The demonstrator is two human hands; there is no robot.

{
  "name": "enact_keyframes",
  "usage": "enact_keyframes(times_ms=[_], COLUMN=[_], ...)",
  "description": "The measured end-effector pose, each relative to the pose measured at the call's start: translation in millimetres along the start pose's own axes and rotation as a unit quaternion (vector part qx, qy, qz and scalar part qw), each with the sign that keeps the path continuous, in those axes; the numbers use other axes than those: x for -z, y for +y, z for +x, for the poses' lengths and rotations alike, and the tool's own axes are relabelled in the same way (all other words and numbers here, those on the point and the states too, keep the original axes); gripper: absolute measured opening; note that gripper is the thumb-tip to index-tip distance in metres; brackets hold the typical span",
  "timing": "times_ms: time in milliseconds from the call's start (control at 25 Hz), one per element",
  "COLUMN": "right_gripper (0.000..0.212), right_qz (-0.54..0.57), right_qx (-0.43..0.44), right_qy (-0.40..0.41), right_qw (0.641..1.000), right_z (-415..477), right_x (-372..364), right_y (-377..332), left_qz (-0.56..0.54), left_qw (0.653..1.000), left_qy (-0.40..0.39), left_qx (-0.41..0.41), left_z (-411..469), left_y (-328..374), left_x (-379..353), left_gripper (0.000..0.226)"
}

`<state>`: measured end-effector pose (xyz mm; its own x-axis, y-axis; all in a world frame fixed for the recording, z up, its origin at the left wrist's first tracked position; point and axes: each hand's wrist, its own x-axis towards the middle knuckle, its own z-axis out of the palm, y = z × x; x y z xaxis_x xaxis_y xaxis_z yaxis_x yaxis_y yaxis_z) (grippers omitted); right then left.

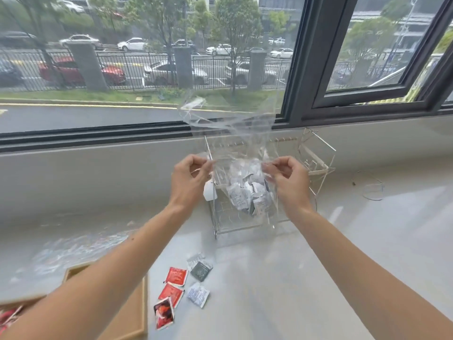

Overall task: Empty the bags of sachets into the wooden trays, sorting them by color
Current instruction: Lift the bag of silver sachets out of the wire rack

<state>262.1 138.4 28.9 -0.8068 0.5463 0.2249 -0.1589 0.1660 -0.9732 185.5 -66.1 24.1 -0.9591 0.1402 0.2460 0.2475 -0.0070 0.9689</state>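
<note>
We hold a clear plastic bag [241, 168] up in front of a window, our left hand [190, 179] pinching one side of the film and our right hand [285, 179] pinching the other, both with fingers curled closed on the plastic. A clump of white and grey sachets [250, 192] hangs in the bottom of the bag, while its loose upper part rises, crumpled, against the glass. Behind the bag, a wire rack [311, 158] stands on the pale counter [282, 278]. Nearer to us, loose sachets lie on that counter: three red ones [171, 294] in a rough line, a dark one [201, 271] and a white one [198, 295] just beside them. At lower left, partly hidden by our left forearm, the corner of a wooden tray [137, 312] shows, with red packets [7, 317] in it at the frame's edge. A thin wire loop [372, 190] rests on the counter to the right, well apart from the rack.
</note>
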Motion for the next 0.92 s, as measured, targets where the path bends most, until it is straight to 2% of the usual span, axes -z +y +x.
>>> enact_keyframes(times_ms=[200, 440, 680, 920], right_gripper=[0.017, 0.012, 0.01, 0.016], right_qz=[-0.003, 0.054, 0.091, 0.135], right_qx=[0.024, -0.053, -0.089, -0.118], right_qy=[-0.013, -0.065, -0.108, -0.145], right_qw=[1.0, 0.995, 0.986, 0.973], right_z=[-83.4, -184.2, -259.0, -281.3], right_x=[-40.4, -110.6, -171.0, -210.6], right_y=[-0.2, 3.7, 6.9, 6.8], left_qz=[-0.002, -0.053, -0.074, -0.033], left_qw=[0.999, 0.994, 0.986, 0.986], left_qy=[0.044, 0.074, 0.127, 0.135], left_qx=[0.005, 0.053, 0.083, 0.092], left_z=[-67.3, -144.6, -202.0, -231.3], left_y=[-9.1, -14.4, -21.7, -14.2], left_x=[76.9, 183.6, 271.1, 323.4], left_gripper=[0.021, 0.022, 0.014, 0.041])
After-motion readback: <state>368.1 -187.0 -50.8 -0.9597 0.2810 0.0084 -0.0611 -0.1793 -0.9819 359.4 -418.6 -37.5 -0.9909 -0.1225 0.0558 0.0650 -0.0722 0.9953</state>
